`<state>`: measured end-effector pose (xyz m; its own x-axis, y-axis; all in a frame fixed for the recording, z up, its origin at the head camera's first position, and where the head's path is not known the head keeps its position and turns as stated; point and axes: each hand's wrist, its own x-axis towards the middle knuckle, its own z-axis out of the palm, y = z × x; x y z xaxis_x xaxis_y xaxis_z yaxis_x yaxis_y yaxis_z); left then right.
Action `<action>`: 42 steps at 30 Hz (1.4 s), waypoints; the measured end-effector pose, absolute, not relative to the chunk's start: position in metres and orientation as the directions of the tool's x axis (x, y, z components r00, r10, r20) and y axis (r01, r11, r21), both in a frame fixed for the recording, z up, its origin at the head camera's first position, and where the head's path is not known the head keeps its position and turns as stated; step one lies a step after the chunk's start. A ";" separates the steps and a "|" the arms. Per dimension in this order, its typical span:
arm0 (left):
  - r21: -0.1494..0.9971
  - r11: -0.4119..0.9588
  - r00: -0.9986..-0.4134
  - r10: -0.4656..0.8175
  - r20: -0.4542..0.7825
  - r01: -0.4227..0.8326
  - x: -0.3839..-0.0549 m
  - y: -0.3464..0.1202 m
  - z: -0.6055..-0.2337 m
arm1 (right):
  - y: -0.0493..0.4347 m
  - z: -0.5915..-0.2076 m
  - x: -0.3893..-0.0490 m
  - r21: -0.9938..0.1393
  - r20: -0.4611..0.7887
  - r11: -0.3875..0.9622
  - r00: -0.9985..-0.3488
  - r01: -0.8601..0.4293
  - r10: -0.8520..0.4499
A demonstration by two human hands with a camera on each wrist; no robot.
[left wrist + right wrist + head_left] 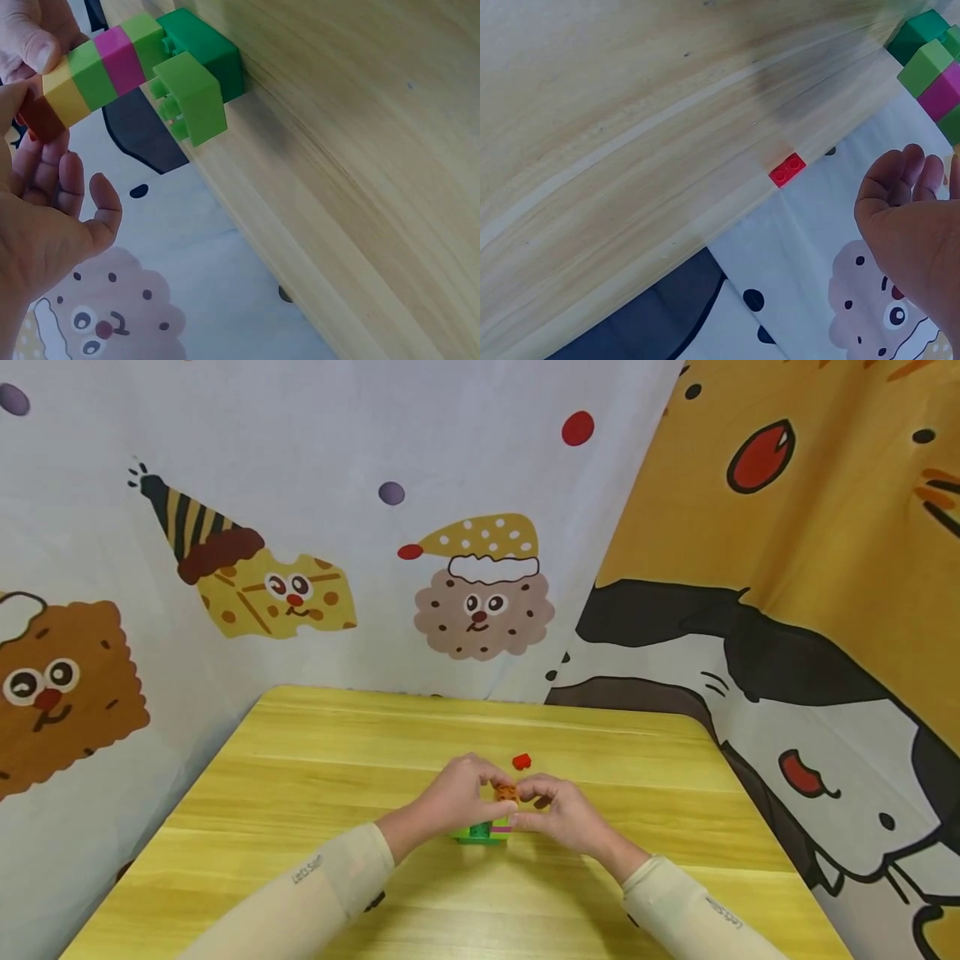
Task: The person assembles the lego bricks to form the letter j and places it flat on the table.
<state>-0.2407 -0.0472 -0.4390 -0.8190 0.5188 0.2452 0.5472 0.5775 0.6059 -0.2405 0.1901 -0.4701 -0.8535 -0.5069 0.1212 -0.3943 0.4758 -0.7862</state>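
Note:
A tower of toy building bricks stands on the table: a dark green brick (pixel 214 60) at its foot, then light green, a magenta brick (pixel 120 60), green, a yellow brick (pixel 67 97) and an orange brick (pixel 507 792) at the top. Another light green brick (pixel 193 97) sits beside the tower on the dark green one. My left hand (pixel 465 793) pinches the orange brick between thumb and fingers. From the other side, my right hand (pixel 558 814) grips the tower's top at the orange brick, its thumb near the yellow one; its fingertips are partly hidden.
A small red brick (pixel 522 762) lies behind the hands, towards the table's far edge. The wooden table (pixel 300 760) meets a printed cloth (pixel 337 460) with cartoon figures at the back and sides.

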 end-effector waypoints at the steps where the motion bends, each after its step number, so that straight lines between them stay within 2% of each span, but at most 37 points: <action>1: 0.606 0.573 -0.815 0.523 0.249 0.553 -0.241 -0.047 -0.439 | 0.190 -0.470 -0.241 -0.786 0.120 0.475 -0.852 -0.395 -0.509; 8: 0.635 0.532 -0.805 0.530 0.265 0.560 -0.242 -0.046 -0.440 | 0.192 -0.474 -0.243 -0.784 0.134 0.474 -0.855 -0.400 -0.501; 14: 0.690 0.503 -0.830 0.489 0.269 0.520 -0.241 -0.050 -0.448 | 0.188 -0.473 -0.242 -0.789 0.126 0.472 -0.855 -0.394 -0.504; 42: 0.691 0.548 -0.857 0.470 0.211 0.471 -0.240 -0.051 -0.445 | 0.186 -0.472 -0.241 -0.791 0.132 0.472 -0.862 -0.390 -0.490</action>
